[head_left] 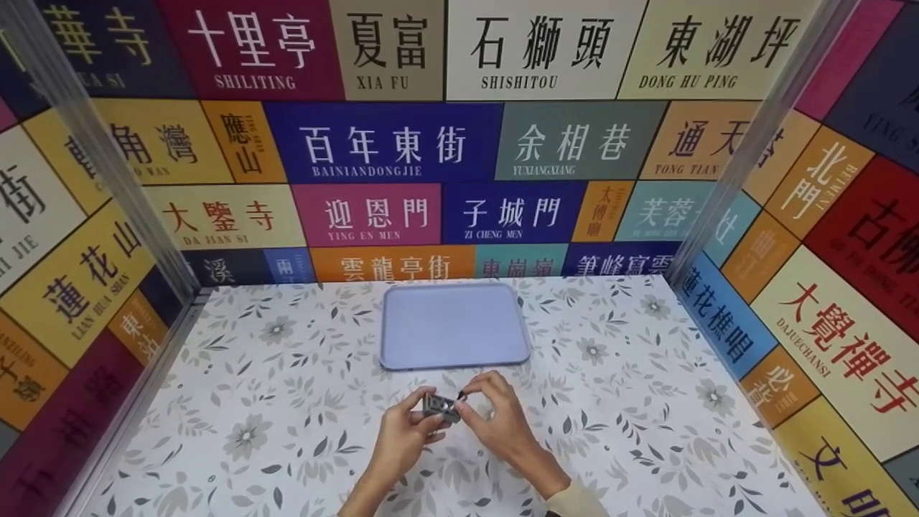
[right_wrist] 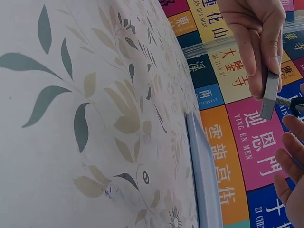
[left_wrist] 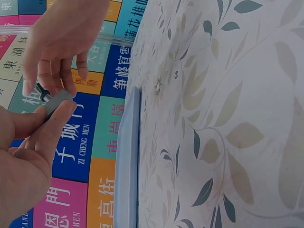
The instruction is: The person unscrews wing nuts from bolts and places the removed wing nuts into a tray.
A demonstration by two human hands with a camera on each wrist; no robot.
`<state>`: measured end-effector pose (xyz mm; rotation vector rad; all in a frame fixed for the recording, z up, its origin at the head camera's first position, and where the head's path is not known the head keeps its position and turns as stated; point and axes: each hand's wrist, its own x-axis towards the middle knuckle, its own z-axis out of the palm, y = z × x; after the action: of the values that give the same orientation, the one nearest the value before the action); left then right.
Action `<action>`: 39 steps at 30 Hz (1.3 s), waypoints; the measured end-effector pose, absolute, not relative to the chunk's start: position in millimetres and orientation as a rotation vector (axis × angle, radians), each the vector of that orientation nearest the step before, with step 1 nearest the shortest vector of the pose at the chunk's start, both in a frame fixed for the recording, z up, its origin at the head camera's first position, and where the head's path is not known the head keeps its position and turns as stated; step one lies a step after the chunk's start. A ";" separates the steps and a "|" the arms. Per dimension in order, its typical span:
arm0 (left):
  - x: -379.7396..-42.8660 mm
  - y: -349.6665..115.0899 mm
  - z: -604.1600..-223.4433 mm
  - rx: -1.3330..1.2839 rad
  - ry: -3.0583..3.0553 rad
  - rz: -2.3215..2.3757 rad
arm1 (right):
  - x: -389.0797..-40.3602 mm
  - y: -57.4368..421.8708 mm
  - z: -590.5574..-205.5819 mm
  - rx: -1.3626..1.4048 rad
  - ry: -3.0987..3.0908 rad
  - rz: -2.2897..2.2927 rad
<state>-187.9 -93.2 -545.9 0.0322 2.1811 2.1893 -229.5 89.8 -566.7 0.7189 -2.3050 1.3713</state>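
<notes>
Above the table in front of the tray, my left hand [head_left: 403,431] grips a small grey metal block [head_left: 435,404] by one end, thumb against its side. A threaded screw [right_wrist: 283,101] with a black knob [right_wrist: 297,107] sticks out of the block's flat face, as the right wrist view shows. My right hand [head_left: 502,424] is on the screw's side, thumb and forefinger pinching around the black knob. Its other fingers are loosely bent in the right wrist view. The left fingers hide part of the block.
A pale blue-lavender tray [head_left: 454,327] lies flat on the table behind the hands. A leaf-patterned cloth [head_left: 287,402] covers the table. Panels with coloured place-name signs [head_left: 380,143] enclose the back and both sides, with clear strips at the corners.
</notes>
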 end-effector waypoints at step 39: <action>-186.4 -89.0 -545.6 -0.025 2.188 2.148 | -220.5 84.9 -533.1 1.035 -1.888 1.376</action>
<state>-186.4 -89.0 -545.6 -0.0249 2.1879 2.1482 -220.5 84.9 -533.1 1.0349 -1.8877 1.3761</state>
